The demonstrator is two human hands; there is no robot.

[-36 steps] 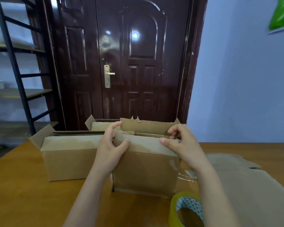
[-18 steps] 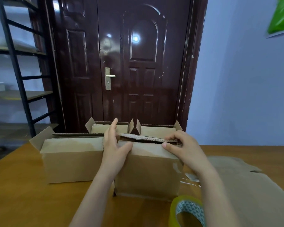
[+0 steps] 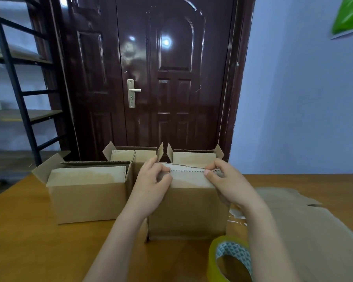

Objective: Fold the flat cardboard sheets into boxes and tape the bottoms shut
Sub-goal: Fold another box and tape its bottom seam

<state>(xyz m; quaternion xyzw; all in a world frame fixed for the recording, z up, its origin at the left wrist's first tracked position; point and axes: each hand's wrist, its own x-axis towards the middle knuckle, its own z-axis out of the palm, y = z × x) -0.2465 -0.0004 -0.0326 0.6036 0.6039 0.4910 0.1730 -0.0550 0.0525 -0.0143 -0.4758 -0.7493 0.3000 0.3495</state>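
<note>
I'm watching both hands pinching the near cardboard box's (image 3: 186, 212) top flaps: left hand (image 3: 151, 187) at the left end, right hand (image 3: 228, 185) at the right. Tape roll (image 3: 230, 259) near right.

Dark brown door (image 3: 171, 78) with metal handle (image 3: 133, 92), black shelf rack (image 3: 14, 82) left, green poster (image 3: 348, 16) on blue wall (image 3: 304, 98).

Both hands' fingers (image 3: 161, 169) on box (image 3: 188, 210) flaps
</note>
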